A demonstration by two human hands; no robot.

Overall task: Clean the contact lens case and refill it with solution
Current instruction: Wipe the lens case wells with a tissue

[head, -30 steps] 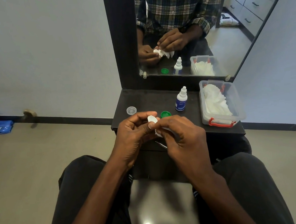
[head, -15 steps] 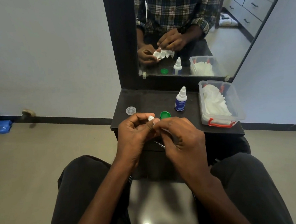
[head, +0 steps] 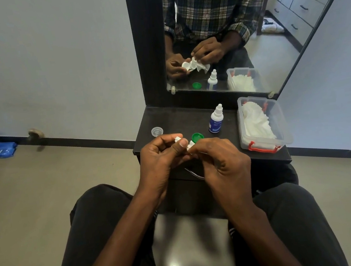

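Here the left hand (head: 162, 156) is gripping the lens case (head: 178, 140) while the right hand (head: 220, 160) is pinching tissue (head: 191, 146); wiping each well fully seems advisable.

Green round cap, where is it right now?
Head view: the green round cap lies on the dark vanity shelf, just beyond the right hand, left of the white dropper bottle with the blue label.

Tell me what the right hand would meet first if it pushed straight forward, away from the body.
Likely the green cap on the shelf, just beyond the right hand; the solution bottle stands farther back and to the right. Depth is hard to judge.
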